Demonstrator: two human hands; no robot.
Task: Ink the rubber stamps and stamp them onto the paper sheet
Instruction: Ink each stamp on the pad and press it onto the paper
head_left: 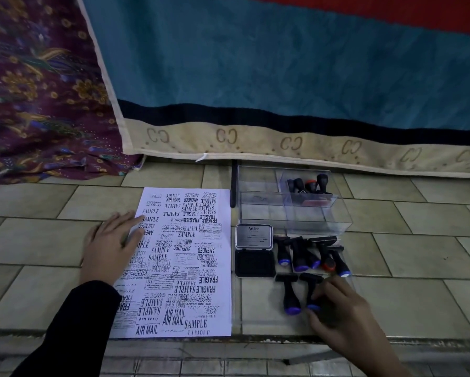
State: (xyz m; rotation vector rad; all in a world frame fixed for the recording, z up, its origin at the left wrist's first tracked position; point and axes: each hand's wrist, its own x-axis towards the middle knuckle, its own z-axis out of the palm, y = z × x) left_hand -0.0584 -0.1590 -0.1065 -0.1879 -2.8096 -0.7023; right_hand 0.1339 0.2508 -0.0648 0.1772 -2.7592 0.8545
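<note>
The paper sheet fills the lower centre, crowded with prints. Your left hand lies flat on its left edge, fingers straight; press there to steady the sheet. The open ink pad sits just right of it. At lower right, your right hand pinches the blue-capped stamp by its handle end. Dab it level on the pad and aim for a bare patch.

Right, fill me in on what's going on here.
A person is stamping a sheet that is already crowded with black prints. The left hand lies flat on the sheet's left edge, holding it down. The right hand grips the handle of a stamp lying in a clear tray. The ink pad sits open beside the sheet, with more stamps next to it.
</note>
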